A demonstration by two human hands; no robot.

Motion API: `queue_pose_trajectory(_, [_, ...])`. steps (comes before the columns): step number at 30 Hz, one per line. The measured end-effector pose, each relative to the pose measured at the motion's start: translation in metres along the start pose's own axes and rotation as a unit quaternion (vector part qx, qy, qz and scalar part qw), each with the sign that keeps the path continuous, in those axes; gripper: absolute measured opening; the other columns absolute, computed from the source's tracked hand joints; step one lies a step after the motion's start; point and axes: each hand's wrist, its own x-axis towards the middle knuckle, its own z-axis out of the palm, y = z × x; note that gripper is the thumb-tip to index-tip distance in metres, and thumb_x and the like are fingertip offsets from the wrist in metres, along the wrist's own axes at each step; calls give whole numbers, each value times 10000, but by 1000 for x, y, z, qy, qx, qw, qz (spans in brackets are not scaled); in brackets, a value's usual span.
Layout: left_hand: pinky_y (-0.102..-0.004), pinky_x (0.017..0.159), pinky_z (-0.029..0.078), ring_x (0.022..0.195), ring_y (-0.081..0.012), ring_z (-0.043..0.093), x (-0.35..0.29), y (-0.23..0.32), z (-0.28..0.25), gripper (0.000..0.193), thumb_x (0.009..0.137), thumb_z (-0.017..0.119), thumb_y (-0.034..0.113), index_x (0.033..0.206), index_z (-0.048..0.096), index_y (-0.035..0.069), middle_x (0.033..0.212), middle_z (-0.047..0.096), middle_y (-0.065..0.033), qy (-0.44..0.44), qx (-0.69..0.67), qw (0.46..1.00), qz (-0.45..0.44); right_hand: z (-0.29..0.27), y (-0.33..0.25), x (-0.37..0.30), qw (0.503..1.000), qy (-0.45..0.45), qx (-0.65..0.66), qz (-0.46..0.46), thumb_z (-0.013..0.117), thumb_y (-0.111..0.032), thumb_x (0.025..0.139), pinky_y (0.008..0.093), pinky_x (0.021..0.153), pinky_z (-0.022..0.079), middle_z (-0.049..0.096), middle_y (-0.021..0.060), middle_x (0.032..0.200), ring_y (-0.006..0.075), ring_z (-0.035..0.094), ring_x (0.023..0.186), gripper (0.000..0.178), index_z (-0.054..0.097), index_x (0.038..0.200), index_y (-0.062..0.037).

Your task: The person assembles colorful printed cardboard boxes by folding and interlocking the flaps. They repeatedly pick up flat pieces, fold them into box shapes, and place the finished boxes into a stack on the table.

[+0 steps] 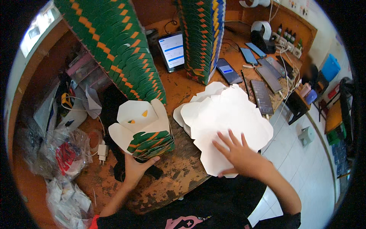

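A short stack of nested paper food boxes (151, 145), green and orange outside with white insides and flaps spread, stands at the left of the table. My left hand (135, 170) grips its near lower side, the thumb pointing right and the other fingers hidden. At the right lies a pile of flat white paper box blanks (228, 118), fanned unevenly. My right hand (244, 158) rests on the pile's near part, fingers spread. Behind, a tall leaning stack of green and orange boxes (114, 49) rises, with another tall green stack (196, 38) beside it.
A lit tablet (171, 51) stands between the tall stacks. Several phones (261, 95) and cables lie at the right. Plastic bags (70, 152) and a white charger (102, 151) are at the left. The worn wooden table (175, 171) has a curved near edge; white floor tiles (293, 164) show beyond.
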Motion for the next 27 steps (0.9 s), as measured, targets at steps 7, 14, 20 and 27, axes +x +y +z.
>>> queue_pose_trajectory(7, [-504, 1089, 113, 1315, -381, 193, -9, 45, -18, 1178, 549, 862, 215, 1413, 72, 88, 1436, 120, -226, 155, 329, 830, 422, 72, 3, -20, 979, 183, 81, -21, 734, -319, 674, 585, 1054, 177, 212, 184, 1446, 407, 158, 1342, 896, 248, 1396, -102])
queue_pose_trajectory(14, [-497, 1036, 249, 1317, -375, 229, 4, 16, -14, 814, 620, 826, 126, 1273, 351, 26, 1355, 326, -213, 167, 337, 796, 473, 68, 9, -27, 944, 283, 154, -75, 631, -146, 771, 483, 1007, 334, 433, 164, 1308, 340, 380, 1244, 562, 421, 1288, -81])
queue_pose_trajectory(20, [-442, 1000, 333, 1311, -367, 240, 2, 25, -16, 805, 665, 803, 158, 1290, 314, 21, 1334, 329, -211, 153, 375, 783, 472, 47, 14, -30, 909, 345, 233, -25, 638, -131, 753, 338, 622, 509, 659, 109, 753, 255, 647, 669, 139, 665, 882, -88])
queue_pose_trajectory(27, [-539, 1012, 286, 1220, -381, 365, -15, 90, 7, 671, 735, 713, 135, 1263, 310, 45, 1230, 381, -178, 133, 313, 714, 612, 33, 35, -33, 881, 234, 389, -130, 647, -200, 769, 363, 627, 490, 649, 90, 726, 281, 631, 700, 152, 669, 894, -116])
